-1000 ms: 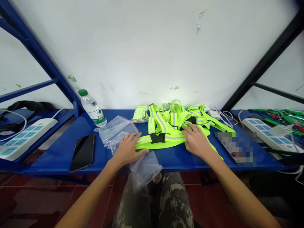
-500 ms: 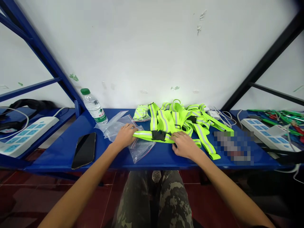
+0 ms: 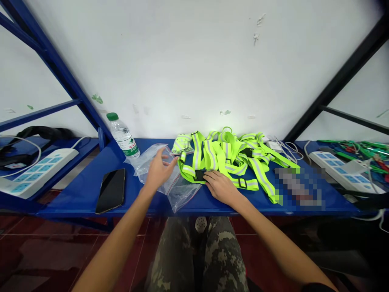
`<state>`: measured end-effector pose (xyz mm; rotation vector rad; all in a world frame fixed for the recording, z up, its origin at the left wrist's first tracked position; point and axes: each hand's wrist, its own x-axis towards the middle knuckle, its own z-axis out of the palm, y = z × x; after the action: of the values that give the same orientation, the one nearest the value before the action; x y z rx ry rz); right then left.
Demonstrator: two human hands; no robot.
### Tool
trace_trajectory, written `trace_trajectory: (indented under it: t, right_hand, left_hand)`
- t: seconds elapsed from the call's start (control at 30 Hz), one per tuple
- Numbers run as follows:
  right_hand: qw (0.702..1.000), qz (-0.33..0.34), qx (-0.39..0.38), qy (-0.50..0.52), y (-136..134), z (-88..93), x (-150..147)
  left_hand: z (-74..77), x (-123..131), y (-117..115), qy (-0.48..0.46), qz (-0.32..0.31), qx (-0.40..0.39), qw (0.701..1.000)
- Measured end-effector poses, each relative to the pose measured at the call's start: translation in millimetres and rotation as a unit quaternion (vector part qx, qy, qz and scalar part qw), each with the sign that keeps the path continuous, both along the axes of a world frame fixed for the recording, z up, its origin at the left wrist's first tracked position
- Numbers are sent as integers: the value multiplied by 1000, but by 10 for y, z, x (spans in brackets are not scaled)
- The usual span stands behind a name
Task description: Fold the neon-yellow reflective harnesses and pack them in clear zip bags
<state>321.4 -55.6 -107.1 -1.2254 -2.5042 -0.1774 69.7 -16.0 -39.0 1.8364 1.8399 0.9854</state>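
A neon-yellow reflective strap point(image 3: 189, 172) with a grey stripe lies along the front of a tangled pile of similar straps point(image 3: 229, 152). My right hand point(image 3: 221, 185) is closed over this strap at its black buckle point(image 3: 199, 175), with the thumb hidden beneath. My left hand point(image 3: 159, 169) is raised at the strap's left bend, fingers apart, its thumb tip close to or touching the upturned edge. Beneath my left hand lie clear plastic bags point(image 3: 182, 192). A black slider point(image 3: 242, 183) shows on a strap right of my right hand.
Behind the straps sits a bagged, folded strap point(image 3: 182, 144). A water bottle point(image 3: 124, 138) and a phone point(image 3: 111, 190) are at left on the blue table point(image 3: 79, 194). Power strips point(image 3: 42, 172) flank both sides. White cables point(image 3: 287, 150) lie at back right, near a pixelated patch.
My left hand has loosened from the strap and its fingers have spread. The strap's left end now curls upward. My right hand has shifted left onto the buckle, and the slider is uncovered.
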Motion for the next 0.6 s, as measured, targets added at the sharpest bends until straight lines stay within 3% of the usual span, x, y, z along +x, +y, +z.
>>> trace_trajectory:
  t: [0.07, 0.13, 0.3, 0.47, 0.6]
  right_hand:
    - [1000, -7, 9, 6, -19, -1, -15]
    - [1000, -15, 8, 11, -44, 2, -24]
    - [997, -2, -16, 72, -93, -50, 56]
    - [981, 29, -52, 183, -170, -85, 227]
    - [973, -45, -4, 228, -316, 34, 266]
  left_hand:
    - [-100, 221, -127, -66, -73, -51, 994]
    - [-206, 430, -248, -21, -145, -15, 989]
    - [-421, 702, -396, 98, -205, 127, 966]
    - [-571, 756, -380, 184, -250, 123, 943]
    - [-643, 803, -401, 240, -273, 136, 922]
